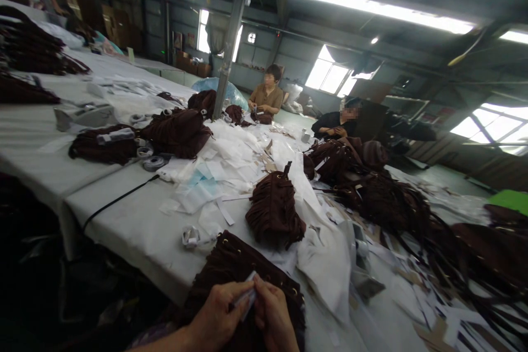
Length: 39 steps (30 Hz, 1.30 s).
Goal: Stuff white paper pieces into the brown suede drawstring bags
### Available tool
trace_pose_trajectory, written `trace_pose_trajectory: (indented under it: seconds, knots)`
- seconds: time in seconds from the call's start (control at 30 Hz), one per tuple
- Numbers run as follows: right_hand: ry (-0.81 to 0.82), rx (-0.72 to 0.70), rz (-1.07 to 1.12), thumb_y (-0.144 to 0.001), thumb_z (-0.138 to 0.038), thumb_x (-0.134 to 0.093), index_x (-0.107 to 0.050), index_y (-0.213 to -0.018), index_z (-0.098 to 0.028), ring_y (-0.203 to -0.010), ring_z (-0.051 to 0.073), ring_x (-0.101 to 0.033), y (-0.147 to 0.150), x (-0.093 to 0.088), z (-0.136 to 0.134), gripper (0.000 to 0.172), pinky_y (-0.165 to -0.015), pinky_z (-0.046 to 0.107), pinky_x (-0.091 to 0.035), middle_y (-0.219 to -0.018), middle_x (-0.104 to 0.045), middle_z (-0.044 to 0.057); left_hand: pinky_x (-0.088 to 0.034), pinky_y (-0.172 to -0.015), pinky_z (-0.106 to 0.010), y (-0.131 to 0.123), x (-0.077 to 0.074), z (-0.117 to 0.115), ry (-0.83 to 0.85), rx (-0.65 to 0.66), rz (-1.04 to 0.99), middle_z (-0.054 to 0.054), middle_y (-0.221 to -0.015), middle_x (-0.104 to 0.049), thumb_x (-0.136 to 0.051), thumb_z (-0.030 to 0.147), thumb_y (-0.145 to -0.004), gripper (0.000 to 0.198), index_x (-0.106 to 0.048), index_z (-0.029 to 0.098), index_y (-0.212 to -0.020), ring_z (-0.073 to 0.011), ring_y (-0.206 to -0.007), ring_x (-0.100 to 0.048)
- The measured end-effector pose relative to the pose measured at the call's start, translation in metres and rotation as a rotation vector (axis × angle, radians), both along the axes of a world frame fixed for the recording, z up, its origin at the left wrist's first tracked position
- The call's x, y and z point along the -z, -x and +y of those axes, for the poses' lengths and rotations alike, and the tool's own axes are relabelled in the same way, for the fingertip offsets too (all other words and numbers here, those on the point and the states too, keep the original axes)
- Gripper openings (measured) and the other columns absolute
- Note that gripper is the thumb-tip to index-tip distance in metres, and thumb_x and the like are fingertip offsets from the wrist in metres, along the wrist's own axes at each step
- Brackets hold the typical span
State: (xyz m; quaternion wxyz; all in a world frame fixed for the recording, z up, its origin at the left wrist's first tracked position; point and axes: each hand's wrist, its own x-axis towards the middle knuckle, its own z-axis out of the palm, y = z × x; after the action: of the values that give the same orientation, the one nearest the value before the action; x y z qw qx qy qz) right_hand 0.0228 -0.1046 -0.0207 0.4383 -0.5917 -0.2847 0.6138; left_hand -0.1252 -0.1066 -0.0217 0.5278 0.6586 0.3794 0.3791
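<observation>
Low in the head view, my left hand [225, 308] and my right hand [272, 308] meet, both closed on a small grey-white strip [248, 296]. Its exact kind does not show. Under them lies a dark brown fringed bag [231, 256], with metal eyelets along its upper edge. Part of that bag is hidden by my hands and forearms. Just beyond stands another brown fringed bag [274, 209] with a drawstring at its top. To the left of it sits a small crumpled clear-and-white piece [191, 237].
White paper sheets [231, 154] heap up mid-table. More brown bags [173, 132] lie left, and a pile with long straps [396, 203] lies right. A black cable [117, 201] crosses the white tabletop [136, 231]. A metal post [233, 33] rises beyond. Two people sit across the table.
</observation>
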Motion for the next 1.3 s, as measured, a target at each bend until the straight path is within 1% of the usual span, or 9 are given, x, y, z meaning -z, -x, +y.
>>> trace_pose_trajectory:
  seconds: [0.1,0.2,0.3,0.5,0.6,0.73,0.87,1.0,1.3]
  knots:
    - [-0.004,0.012,0.0,-0.054,-0.067,-0.074,-0.046,-0.06,-0.018,-0.034,0.001,-0.02,-0.001,0.004,-0.001,0.056,-0.031,0.015,-0.014,-0.041,-0.033,-0.011,-0.046,-0.062,-0.024,-0.004,-0.001,0.007,0.376,-0.088,-0.166,-0.004,-0.077,-0.066,-0.049,0.051,-0.084,0.043,-0.059,0.013,-0.103,-0.0158,-0.068,-0.06]
    - [-0.012,0.013,-0.008,-0.055,-0.068,-0.073,-0.043,-0.058,-0.019,-0.033,0.001,-0.02,-0.003,0.009,-0.003,0.058,-0.03,0.015,-0.013,-0.04,-0.033,-0.011,-0.039,-0.047,-0.022,-0.013,0.003,0.016,0.558,-0.14,-0.178,-0.001,-0.06,-0.06,-0.056,0.059,-0.072,0.045,-0.054,0.014,-0.076,-0.0124,-0.05,-0.053]
    - [-0.013,0.036,-0.032,-0.055,-0.072,-0.07,-0.045,-0.059,-0.019,-0.032,0.001,-0.021,-0.001,0.014,-0.005,0.058,-0.03,0.015,-0.013,-0.038,-0.032,-0.011,-0.037,-0.042,-0.022,-0.023,0.007,0.02,0.586,-0.126,-0.147,-0.001,-0.054,-0.061,-0.063,0.054,-0.064,0.041,-0.051,0.016,-0.072,-0.0133,-0.043,-0.054]
    - [-0.017,-0.011,-0.151,-0.06,-0.084,-0.052,-0.051,-0.058,-0.018,-0.027,0.005,-0.028,0.0,0.016,-0.008,0.066,-0.027,0.018,-0.017,-0.036,-0.04,-0.006,-0.032,-0.033,-0.019,-0.027,0.01,0.009,0.458,-0.166,-0.067,0.001,-0.051,-0.057,-0.053,0.059,-0.072,0.042,-0.05,0.017,-0.069,-0.0109,-0.034,-0.049]
    - [-0.087,0.134,-0.381,-0.063,-0.084,-0.046,-0.063,-0.068,-0.014,-0.03,0.007,-0.033,-0.045,-0.002,-0.01,0.072,-0.03,0.021,-0.021,-0.038,-0.045,-0.004,-0.032,-0.031,-0.018,-0.024,0.015,0.007,0.43,-0.165,-0.011,0.003,-0.052,-0.054,-0.049,0.063,-0.074,0.047,-0.053,0.017,-0.072,-0.0099,-0.034,-0.048]
    - [-0.196,0.7,-0.792,-0.062,-0.075,-0.054,-0.069,-0.094,-0.012,-0.053,0.016,-0.052,-0.156,-0.042,-0.016,0.072,-0.046,0.026,-0.039,-0.057,-0.06,0.002,-0.035,-0.031,-0.019,-0.021,0.022,0.007,0.462,-0.102,0.004,0.004,-0.054,-0.054,-0.049,0.071,-0.07,0.053,-0.051,0.018,-0.072,-0.0112,-0.036,-0.05]
    - [-0.115,0.779,-0.845,-0.06,-0.07,-0.056,-0.068,-0.1,-0.009,-0.096,0.028,-0.058,-0.238,-0.066,-0.008,0.074,-0.074,0.032,-0.047,-0.098,-0.068,0.015,-0.035,-0.03,-0.018,-0.023,0.023,0.005,0.459,-0.135,-0.002,0.004,-0.055,-0.053,-0.047,0.074,-0.069,0.058,-0.054,0.018,-0.075,-0.0111,-0.036,-0.05]
    - [-0.025,0.668,-0.779,-0.056,-0.065,-0.062,-0.072,-0.077,-0.01,-0.089,0.029,-0.061,-0.257,-0.066,0.01,0.06,-0.073,0.035,-0.047,-0.084,-0.07,0.015,-0.034,-0.029,-0.018,-0.026,0.024,0.002,0.429,-0.178,-0.003,0.004,-0.054,-0.052,-0.045,0.075,-0.07,0.059,-0.055,0.018,-0.078,-0.0109,-0.035,-0.05]
    - [-0.06,0.646,-0.694,-0.046,-0.046,-0.073,-0.069,-0.061,-0.013,-0.071,0.025,-0.061,-0.267,-0.059,0.029,0.037,-0.057,0.031,-0.045,-0.066,-0.067,0.009,-0.036,-0.029,-0.019,-0.028,0.026,0.002,0.395,-0.199,0.005,0.003,-0.052,-0.053,-0.043,0.077,-0.071,0.061,-0.056,0.017,-0.079,-0.0121,-0.035,-0.051]
